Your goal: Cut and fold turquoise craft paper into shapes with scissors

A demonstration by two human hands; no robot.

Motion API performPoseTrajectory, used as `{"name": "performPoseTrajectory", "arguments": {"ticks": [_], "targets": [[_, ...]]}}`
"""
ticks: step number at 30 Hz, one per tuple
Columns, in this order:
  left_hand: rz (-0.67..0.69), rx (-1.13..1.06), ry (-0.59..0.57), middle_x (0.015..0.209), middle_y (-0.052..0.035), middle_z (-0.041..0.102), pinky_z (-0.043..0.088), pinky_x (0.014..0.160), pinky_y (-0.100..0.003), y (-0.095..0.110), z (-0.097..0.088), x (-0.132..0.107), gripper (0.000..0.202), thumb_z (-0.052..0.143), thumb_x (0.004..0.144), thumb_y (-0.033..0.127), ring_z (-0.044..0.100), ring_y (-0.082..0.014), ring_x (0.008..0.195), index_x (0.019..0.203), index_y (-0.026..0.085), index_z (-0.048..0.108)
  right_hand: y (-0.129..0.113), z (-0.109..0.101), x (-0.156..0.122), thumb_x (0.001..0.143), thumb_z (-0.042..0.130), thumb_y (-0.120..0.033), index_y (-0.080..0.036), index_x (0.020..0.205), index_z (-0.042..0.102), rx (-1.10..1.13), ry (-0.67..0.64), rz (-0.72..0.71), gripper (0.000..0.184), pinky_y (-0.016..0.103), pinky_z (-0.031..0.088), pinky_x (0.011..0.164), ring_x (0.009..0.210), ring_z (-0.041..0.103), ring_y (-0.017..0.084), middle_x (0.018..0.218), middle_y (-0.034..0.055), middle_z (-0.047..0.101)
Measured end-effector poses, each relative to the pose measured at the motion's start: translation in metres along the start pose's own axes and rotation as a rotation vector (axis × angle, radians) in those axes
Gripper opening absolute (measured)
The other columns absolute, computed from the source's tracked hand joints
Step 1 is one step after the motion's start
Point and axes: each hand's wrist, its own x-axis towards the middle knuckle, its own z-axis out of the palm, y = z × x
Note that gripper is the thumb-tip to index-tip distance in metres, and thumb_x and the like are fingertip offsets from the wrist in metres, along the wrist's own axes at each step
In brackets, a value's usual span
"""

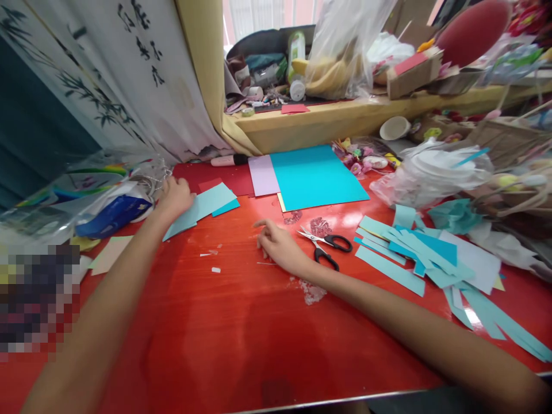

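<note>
In the head view, your left hand (175,196) is at the flat, pale blue paper sheets (211,202) near the shiny red table's (207,333) back left corner; I cannot tell if its fingers hold one. Your right hand (279,246) has loosely bent fingers, with nothing seen in them, just beside black-handled metal scissors (321,238). Pale blue paper strips (390,270) lie toward the right edge.

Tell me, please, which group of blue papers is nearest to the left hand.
The small overlapping pieces beside the left hand; the large bright-blue sheet and the strips lie farther right.
</note>
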Motion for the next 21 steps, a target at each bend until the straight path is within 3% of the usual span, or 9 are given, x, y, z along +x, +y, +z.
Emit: {"name": "performPoseTrajectory", "arguments": {"ticks": [2,5,7,9,11,16,21], "targets": [[0.169,0.064,0.093,0.115,-0.0238,0.048,0.031,0.093,-0.045,0.030,0.005,-0.006,0.036,0.050,0.075,0.026,0.040,-0.0342,0.114,0.105,0.006,0.052,-0.004,0.001,-0.003,0.085,0.034,-0.015,-0.017,0.103,0.048,-0.306,-0.049,-0.099,0.023,0.023,0.035,0.053,0.060,0.053,0.012,0.072,0.0013,0.059],[0.611,-0.004,-0.025,0.122,-0.0190,0.046,0.029,0.100,-0.039,0.092,0.019,-0.018,0.036,0.046,0.082,0.029,0.039,-0.0270,0.119,0.111,0.008,0.050,-0.009,0.005,-0.008,0.087,0.035,-0.018,-0.016,0.100,0.051,-0.665,-0.168,-0.258,0.021,0.025,0.029,0.052,0.070,0.058,0.016,0.085,0.0055,0.064],[0.817,-0.010,-0.086,0.135,-0.0201,0.034,0.024,0.104,-0.039,0.136,0.033,-0.026,0.041,0.045,0.085,0.035,0.027,-0.0274,0.129,0.115,0.007,0.048,-0.010,0.008,-0.011,0.088,0.034,-0.017,-0.016,0.100,0.050,-0.817,-0.210,-0.311,0.020,0.026,0.024,0.048,0.069,0.059,0.017,0.085,0.0052,0.064],[0.929,0.034,-0.157,0.141,-0.0229,0.025,0.017,0.107,-0.040,0.172,0.046,-0.032,0.052,0.047,0.084,0.040,0.016,-0.0295,0.134,0.122,0.004,0.043,-0.010,0.010,-0.012,0.088,0.032,-0.017,-0.016,0.099,0.049,-0.894,-0.222,-0.331,0.020,0.027,0.021,0.046,0.066,0.058,0.017,0.080,0.0037,0.064],[0.977,0.074,-0.227,0.142,-0.0246,0.024,0.015,0.108,-0.039,0.196,0.058,-0.033,0.057,0.047,0.084,0.041,0.014,-0.0297,0.135,0.126,0.002,0.039,-0.010,0.010,-0.013,0.089,0.032,-0.016,-0.016,0.099,0.048,-0.916,-0.229,-0.346,0.019,0.028,0.020,0.045,0.065,0.058,0.016,0.080,0.0033,0.064],[0.994,0.077,-0.400,0.129,-0.0169,0.047,0.037,0.092,-0.032,0.208,0.065,-0.020,0.049,0.036,0.089,0.044,0.048,-0.0241,0.114,0.125,0.012,0.044,-0.010,0.007,-0.012,0.087,0.033,-0.016,-0.016,0.098,0.046,-0.905,-0.243,-0.369,0.016,0.028,0.020,0.043,0.063,0.059,0.016,0.080,0.0024,0.064],[1.050,0.080,-0.451,0.125,-0.0108,0.053,0.040,0.083,-0.025,0.206,0.058,-0.009,0.046,0.036,0.088,0.046,0.054,-0.0185,0.104,0.121,0.017,0.049,-0.012,0.005,-0.011,0.085,0.036,-0.015,-0.016,0.094,0.045,-0.892,-0.245,-0.395,0.014,0.027,0.019,0.041,0.061,0.059,0.016,0.077,0.0014,0.064]]}}
